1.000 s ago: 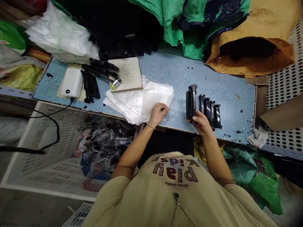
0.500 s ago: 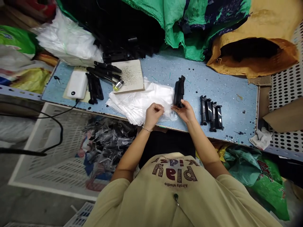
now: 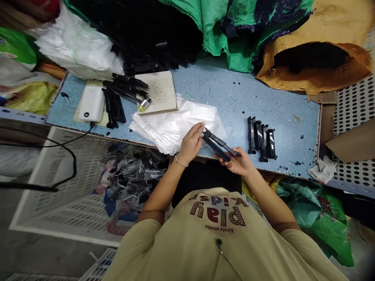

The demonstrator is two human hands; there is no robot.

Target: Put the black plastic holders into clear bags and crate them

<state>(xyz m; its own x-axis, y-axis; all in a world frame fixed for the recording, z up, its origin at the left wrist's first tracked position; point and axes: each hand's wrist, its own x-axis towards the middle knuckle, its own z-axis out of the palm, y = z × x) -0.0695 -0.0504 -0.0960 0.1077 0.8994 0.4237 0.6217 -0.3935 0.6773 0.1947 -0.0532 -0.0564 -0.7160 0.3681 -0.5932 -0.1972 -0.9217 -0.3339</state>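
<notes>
A long black plastic part slants between my two hands near the table's front edge. My right hand is wrapped round its lower right end. At its upper left end my left hand has its fingers pressed together; the part's tip touches them, and whether they also pinch the thin plastic there is hidden. Beneath and beyond the part lies a fanned stack of clear plastic bags. Several similar black parts stand side by side to the right.
A board, a white box with a cable and more black parts are at the left. A white crate with wrapped items stands below the table. Green and orange sacks line the back.
The black part has come down toward the table's front edge and tilted from upright to a slant. My right hand has moved down and right with it; my left hand now meets its far end.
</notes>
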